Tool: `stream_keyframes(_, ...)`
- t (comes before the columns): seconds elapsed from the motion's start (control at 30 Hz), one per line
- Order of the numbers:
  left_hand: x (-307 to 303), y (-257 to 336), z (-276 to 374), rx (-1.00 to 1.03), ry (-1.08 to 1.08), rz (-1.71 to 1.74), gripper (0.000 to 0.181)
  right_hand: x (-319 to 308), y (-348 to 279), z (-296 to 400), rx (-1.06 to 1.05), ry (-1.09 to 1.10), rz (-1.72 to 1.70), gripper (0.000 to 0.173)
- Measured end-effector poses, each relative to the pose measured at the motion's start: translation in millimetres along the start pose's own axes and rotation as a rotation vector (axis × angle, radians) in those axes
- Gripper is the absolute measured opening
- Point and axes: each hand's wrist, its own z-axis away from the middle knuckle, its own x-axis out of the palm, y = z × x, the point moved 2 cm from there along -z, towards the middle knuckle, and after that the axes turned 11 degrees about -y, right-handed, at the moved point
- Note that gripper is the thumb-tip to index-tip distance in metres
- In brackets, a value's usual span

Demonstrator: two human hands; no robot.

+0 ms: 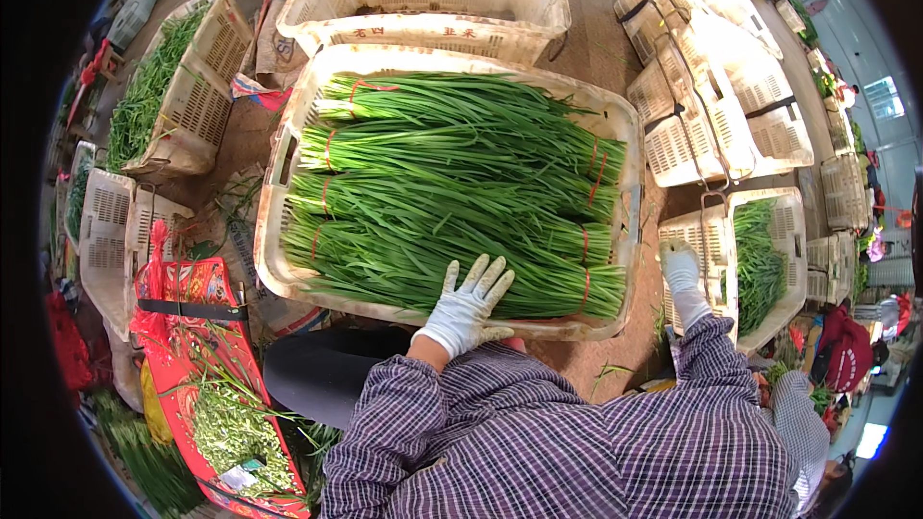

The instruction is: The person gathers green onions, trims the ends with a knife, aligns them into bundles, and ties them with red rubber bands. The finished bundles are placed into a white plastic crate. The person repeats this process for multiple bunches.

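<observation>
A large off-white plastic crate lies before me, packed with green garlic chives. Red bands tie the chives into several bundles, with pale cut ends at both sides and leaves overlapping in the middle. My left hand, in a whitish glove with stained fingertips, rests on the nearest leaves at the crate's front, fingers spread. Out to the right, my right hand wears a similar glove. It is beside another crate of greens; its fingers point away from me, and whether they grip anything cannot be told.
Beyond the chives stands a big slatted crate bearing writing. Stacked crates with metal hooks and black straps are at right. At left are a crate of loose greens and a red patterned board strewn with cut trimmings. A person's sleeve shows behind.
</observation>
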Motion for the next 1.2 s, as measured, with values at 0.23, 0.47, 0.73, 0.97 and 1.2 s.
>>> stream_keyframes(0.23, -4.3, 0.4, 0.4, -0.007, -0.007, 0.018, 0.095, -71.7, -170.7, 0.1, -0.770, 0.266, -0.358, 0.023)
stream_keyframes(0.47, -6.1, -0.2, 2.2, -0.012, -0.004, 0.029, 0.094, -45.9, -293.6, -41.8, -0.559, -0.038, 0.032, 0.025)
stream_keyframes(0.73, -4.6, -1.3, 3.1, -0.008, 0.025, 0.055, 0.093, -29.9, -286.5, -52.2, -0.537, -0.050, -0.378, 0.025)
stream_keyframes(0.97, -9.0, -0.6, 5.5, 0.015, 0.053, 0.039, 0.091, -20.7, -295.2, -69.3, -0.647, -0.012, 0.004, 0.017)
stream_keyframes(1.2, -5.1, -0.6, 12.2, -0.014, 0.105, 0.072, 0.087, 6.9, -330.5, -88.5, -0.815, 0.053, 0.600, 0.023)
